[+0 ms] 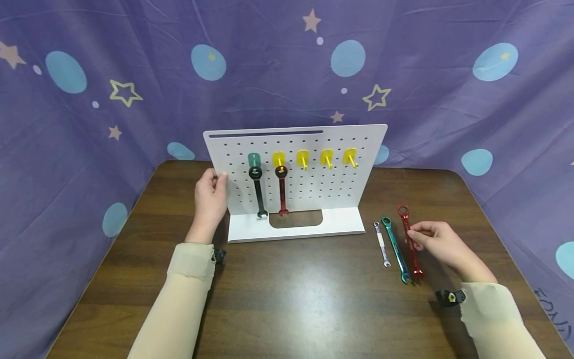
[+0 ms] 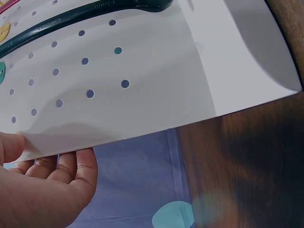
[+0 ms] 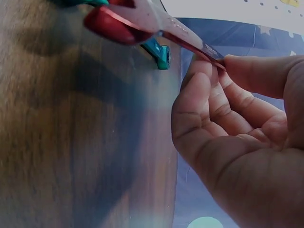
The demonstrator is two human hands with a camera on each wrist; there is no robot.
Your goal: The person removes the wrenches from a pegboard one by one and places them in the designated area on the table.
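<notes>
My left hand (image 1: 212,199) grips the left edge of a white pegboard stand (image 1: 296,231), thumb on the front face and fingers behind it, as the left wrist view shows. On the right, my right hand (image 1: 441,248) pinches a red wrench (image 1: 411,249) by its shaft between thumb and fingers; the open end points toward me. Beside it on the table lie a green wrench (image 1: 394,247) and a smaller silver wrench (image 1: 381,244). From the board's hooks hang a black wrench (image 1: 258,194) and a dark red wrench (image 1: 282,192), ring ends up.
A green hook (image 1: 254,159) and several yellow hooks line the board; the three rightmost, such as the middle yellow hook (image 1: 303,158), carry nothing. The brown wooden table (image 1: 287,304) reaches back to a purple curtain (image 1: 278,75) with stars and dots.
</notes>
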